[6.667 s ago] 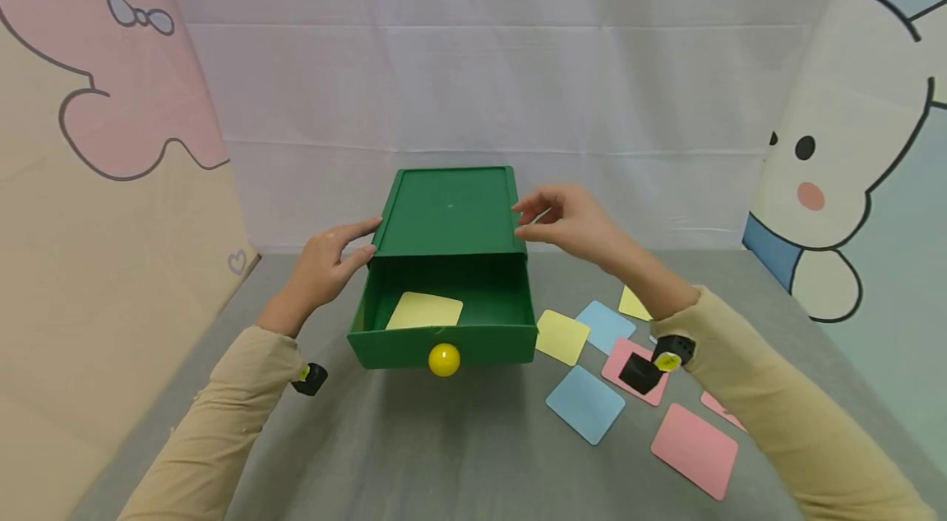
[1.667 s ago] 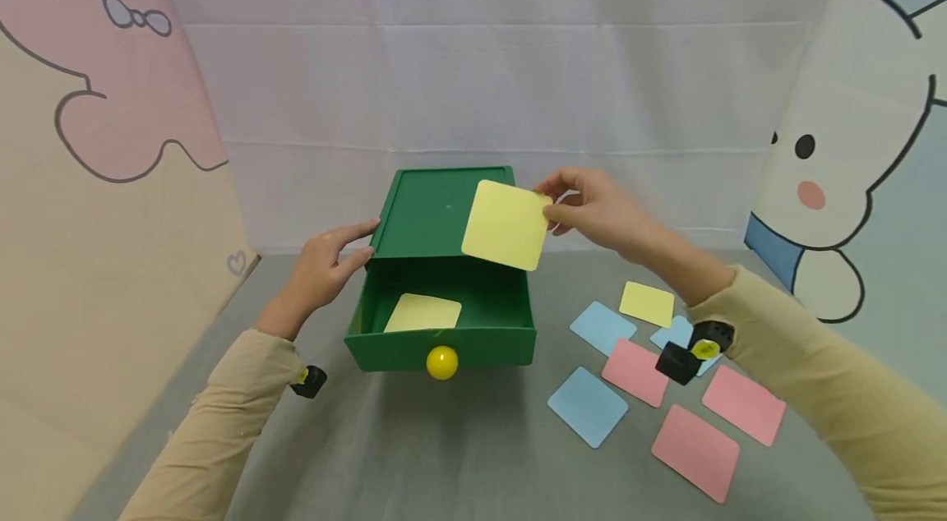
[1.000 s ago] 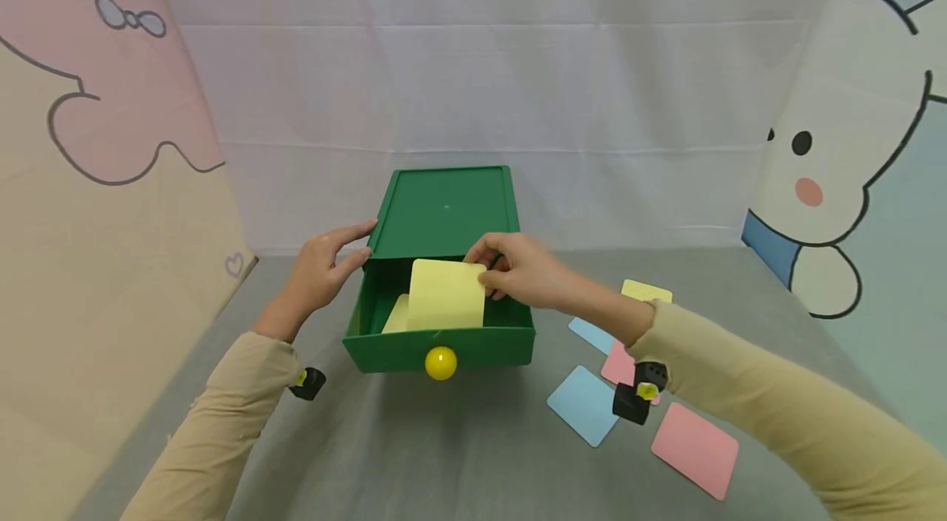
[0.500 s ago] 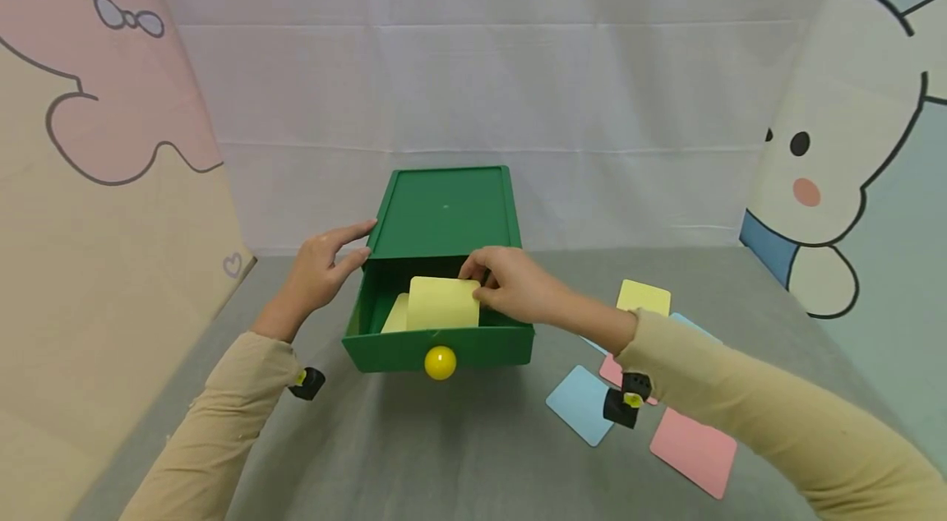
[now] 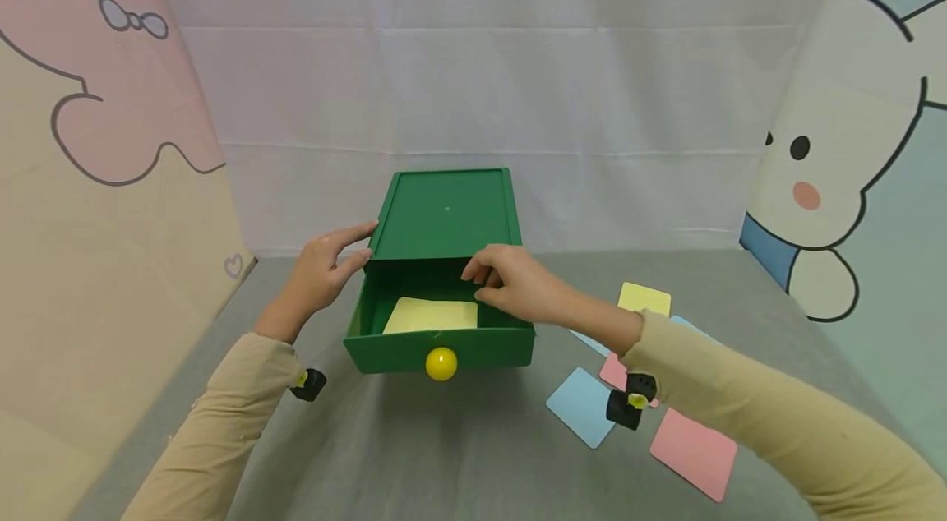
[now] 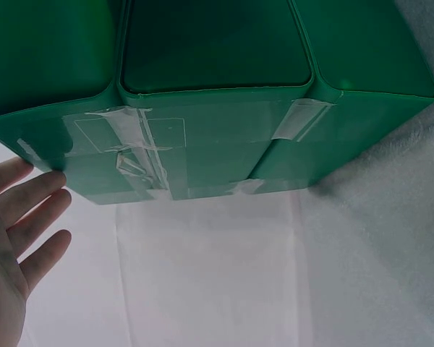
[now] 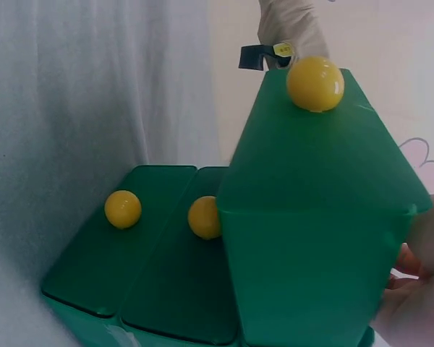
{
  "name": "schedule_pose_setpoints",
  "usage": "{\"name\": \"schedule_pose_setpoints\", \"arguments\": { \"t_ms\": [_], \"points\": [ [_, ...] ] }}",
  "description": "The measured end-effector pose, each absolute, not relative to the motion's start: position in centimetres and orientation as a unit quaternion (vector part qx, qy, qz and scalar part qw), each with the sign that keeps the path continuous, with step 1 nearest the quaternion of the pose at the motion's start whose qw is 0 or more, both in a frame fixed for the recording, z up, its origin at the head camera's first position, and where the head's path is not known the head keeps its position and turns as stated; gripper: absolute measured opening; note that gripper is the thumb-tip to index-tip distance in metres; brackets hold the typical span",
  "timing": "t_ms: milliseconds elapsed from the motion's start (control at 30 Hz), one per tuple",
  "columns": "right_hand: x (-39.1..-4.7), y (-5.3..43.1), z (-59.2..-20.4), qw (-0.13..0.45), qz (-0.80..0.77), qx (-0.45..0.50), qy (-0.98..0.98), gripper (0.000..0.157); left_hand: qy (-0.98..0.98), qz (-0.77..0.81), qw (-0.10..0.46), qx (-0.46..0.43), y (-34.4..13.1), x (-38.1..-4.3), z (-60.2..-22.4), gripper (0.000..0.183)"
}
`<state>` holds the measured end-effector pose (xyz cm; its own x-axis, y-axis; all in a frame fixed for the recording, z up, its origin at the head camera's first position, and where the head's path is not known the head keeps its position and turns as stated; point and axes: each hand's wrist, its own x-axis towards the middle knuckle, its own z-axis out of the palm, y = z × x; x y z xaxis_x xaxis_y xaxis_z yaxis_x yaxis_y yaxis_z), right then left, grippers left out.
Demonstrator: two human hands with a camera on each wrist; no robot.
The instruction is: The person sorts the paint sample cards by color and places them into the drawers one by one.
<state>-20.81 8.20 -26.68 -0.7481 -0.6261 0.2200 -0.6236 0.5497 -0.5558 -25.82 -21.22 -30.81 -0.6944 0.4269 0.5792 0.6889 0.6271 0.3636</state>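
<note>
A green drawer cabinet (image 5: 445,213) stands mid-table, its top drawer (image 5: 488,348) pulled out by a yellow knob (image 5: 441,364) side. Yellow cards (image 5: 431,315) lie overlapping in the drawer, partly behind its front wall. My left hand (image 5: 314,274) rests its extended fingers against the cabinet's left side; the left wrist view shows those fingers (image 6: 40,217) spread. Over the drawer's right part hovers my right hand (image 5: 518,284), fingers loosely bent and holding nothing. In the right wrist view, the hand (image 7: 419,289) is partly hidden behind the pulled-out drawer.
Right of the cabinet lie a yellow card (image 5: 644,297), blue cards (image 5: 580,406) and pink cards (image 5: 694,454), some covered by the right sleeve. Lower drawers (image 7: 159,267) are closed. A white curtain (image 5: 473,85) hangs behind.
My right hand picked up a yellow card from the table, carried it left and lowered it into the drawer. Now it has let go, and the card lies beside or over the earlier one.
</note>
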Motion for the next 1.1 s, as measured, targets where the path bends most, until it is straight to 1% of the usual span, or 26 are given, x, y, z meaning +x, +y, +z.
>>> {"name": "schedule_pose_setpoints", "arguments": {
  "t_ms": [200,333,500,567,733,933,1100],
  "points": [
    [-21.1,9.8,-25.0,-0.002,-0.348,-0.338,0.874,0.021,-0.872,-0.295,0.225,-0.321,-21.2,-25.8,-30.9,0.040],
    [-21.7,11.9,-24.0,-0.029,-0.357,-0.326,0.875,0.021,-0.870,-0.293,0.229,-0.322,-21.2,-25.8,-30.9,0.040],
    [-23.2,15.7,-24.4,-0.045,-0.361,-0.307,0.879,0.021,-0.868,-0.292,0.235,-0.325,-21.2,-25.9,-31.0,0.040],
    [-23.7,17.5,-25.1,-0.045,-0.356,-0.292,0.887,0.022,-0.868,-0.292,0.234,-0.325,-21.2,-25.9,-31.0,0.040],
    [-24.9,22.2,-27.7,-0.032,-0.342,-0.269,0.900,0.033,-0.870,-0.292,0.231,-0.322,-21.3,-25.7,-31.0,0.040],
    [-25.6,27.5,-32.6,0.005,-0.334,-0.222,0.916,0.044,-0.871,-0.298,0.225,-0.319,-21.1,-25.8,-31.0,0.040],
    [-26.1,30.5,-36.3,0.023,-0.337,-0.167,0.926,0.051,-0.868,-0.301,0.230,-0.320,-21.1,-25.8,-31.1,0.040]
  ]
}}
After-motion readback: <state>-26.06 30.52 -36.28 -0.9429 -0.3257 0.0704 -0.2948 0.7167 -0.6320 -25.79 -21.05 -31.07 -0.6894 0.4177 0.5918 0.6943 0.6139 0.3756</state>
